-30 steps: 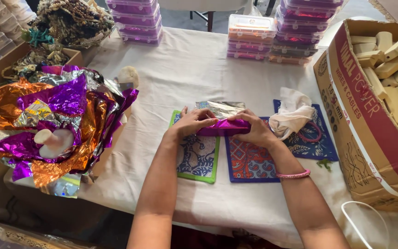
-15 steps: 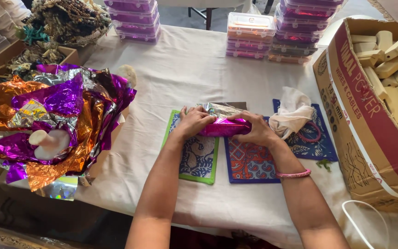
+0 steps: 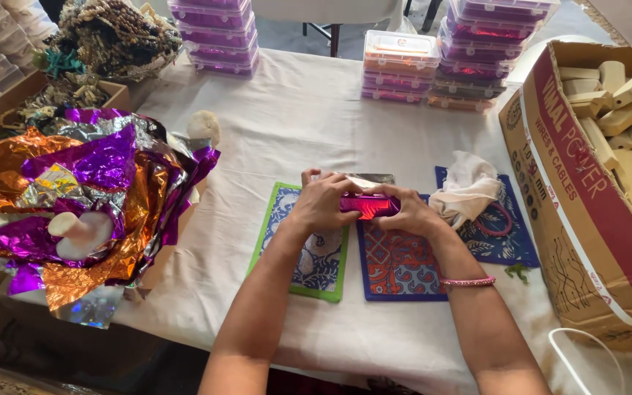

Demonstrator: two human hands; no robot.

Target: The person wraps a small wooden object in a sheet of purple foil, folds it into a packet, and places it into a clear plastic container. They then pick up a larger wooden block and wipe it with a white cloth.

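While both hands press in from either end, the left hand (image 3: 325,205) & right hand (image 3: 411,213) are clamped on a small block in pink foil (image 3: 369,205), held just above the patterned mats (image 3: 396,267), prob. to keep the wrap tight.

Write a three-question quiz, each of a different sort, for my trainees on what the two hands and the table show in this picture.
1. True or false: both hands grip the magenta foil-wrapped piece.
2. What lies under the left hand? A) green-edged printed mat B) cardboard box C) foil heap
3. Fill in: the right hand has a pink ____ on its wrist.

Key: 1 true; 2 A; 3 bangle.
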